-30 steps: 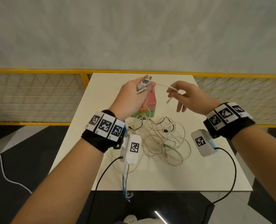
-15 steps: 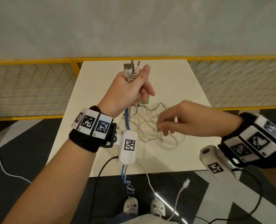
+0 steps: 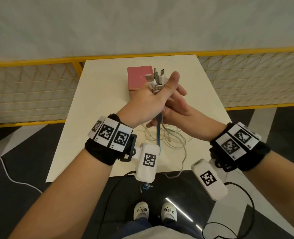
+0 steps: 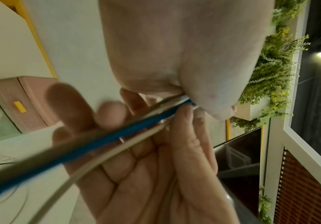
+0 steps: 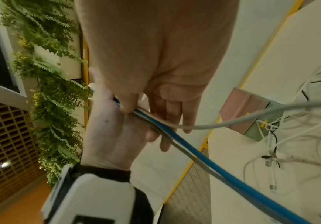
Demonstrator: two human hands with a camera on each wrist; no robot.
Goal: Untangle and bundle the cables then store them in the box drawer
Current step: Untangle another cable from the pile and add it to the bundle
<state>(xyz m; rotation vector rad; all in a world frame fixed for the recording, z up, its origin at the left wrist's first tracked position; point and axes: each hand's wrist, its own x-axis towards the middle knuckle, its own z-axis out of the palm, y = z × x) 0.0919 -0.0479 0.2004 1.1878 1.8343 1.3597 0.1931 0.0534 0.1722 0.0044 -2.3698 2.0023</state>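
while the cable ends (image 3: 155, 80) are gripped in the fisted left hand (image 3: 147, 105), their plugs are held upright above the table (image 3: 98, 104), in front of the pink box (image 3: 137, 77). the right hand (image 3: 178, 107) is laid against the strands just below, fingers nearly straight; a grip cannot be told. loose loops (image 3: 170, 138) are spread to the near edge, one hanging over. bare tabletop is left on both sides. square coded markers are worn on the wristbands (image 3: 110, 134); no readable words.
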